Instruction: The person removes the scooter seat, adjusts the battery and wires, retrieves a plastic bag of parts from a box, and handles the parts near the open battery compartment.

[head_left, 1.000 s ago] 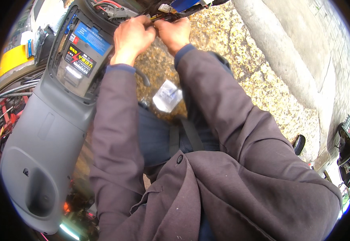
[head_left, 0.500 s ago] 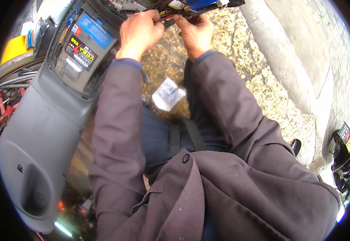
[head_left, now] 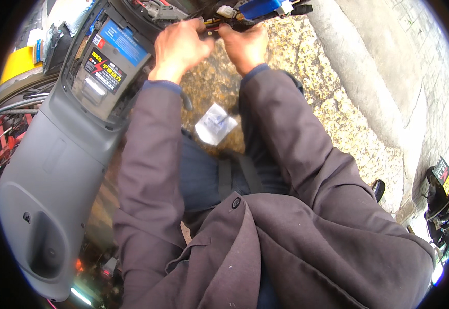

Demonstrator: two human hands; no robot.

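At the top, my left hand point(head_left: 180, 47) is closed with curled fingertips at a wire bundle point(head_left: 213, 21); what they grip is hidden. Just right of it, my right hand point(head_left: 245, 46) pinches at the same wires, thumb toward the left hand. Above the hands are a blue part point(head_left: 260, 7) and a white connector point(head_left: 227, 11) among dark cables. To the left stands a grey plastic scooter body point(head_left: 52, 149) with a battery in its open compartment point(head_left: 108, 62), labelled blue and black. A small clear plastic bag point(head_left: 214, 123) lies on the stone ground below my hands.
Speckled stone ground point(head_left: 348, 113) runs right to a pale concrete edge point(head_left: 368, 67) and grey paving. A dark two-wheeler point(head_left: 440, 201) stands at the far right. At the left rim are a yellow panel point(head_left: 21, 64), dark bags and red metal parts point(head_left: 11, 141).
Both hands and the wiring shifted right in view from a second ago to half a second ago. Since then my hands have come slightly down and left, still at the wires.
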